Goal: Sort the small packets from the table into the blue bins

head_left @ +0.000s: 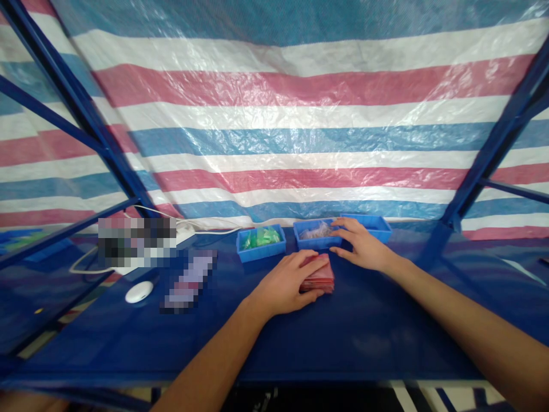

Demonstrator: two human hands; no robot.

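One dark blue tabletop (pixel 343 343), a bit shiny, takes up most of the lower view, with a striped plastic tarp (pixel 300 129) in red, white and blue hanging behind its far edge. It's wrinkly and catches a lot of glare. Blue metal posts slant up on both sides, a left post (pixel 81 109) and a right post (pixel 497 143), so it feels like a little booth.

Along the far edge sit three blue bins: a left bin (pixel 263 250) with green packets (pixel 266 235) in it, a middle bin (pixel 317 242) with some clear plastic stuff, and a right bin (pixel 377 229) that's partly blocked by the right hand (pixel 364 247), so no clue what's inside.

Over by the far left corner there's a pixelated patch (pixel 135 240) and white cables (pixel 214 232). Closer to the left edge are a smooth white oval thing (pixel 139 292) and a blurred-out flat item (pixel 193 280).

The red stack (pixel 321 279) is around mid-tabletop, just in front of the middle bin. The left hand (pixel 288 284) is half curled around it, fingers over the top, thumb along the near side. The right hand is loosely spread by the middle bin's right end, nothing visibly gripped; can't tell if the fingertips touch anything.
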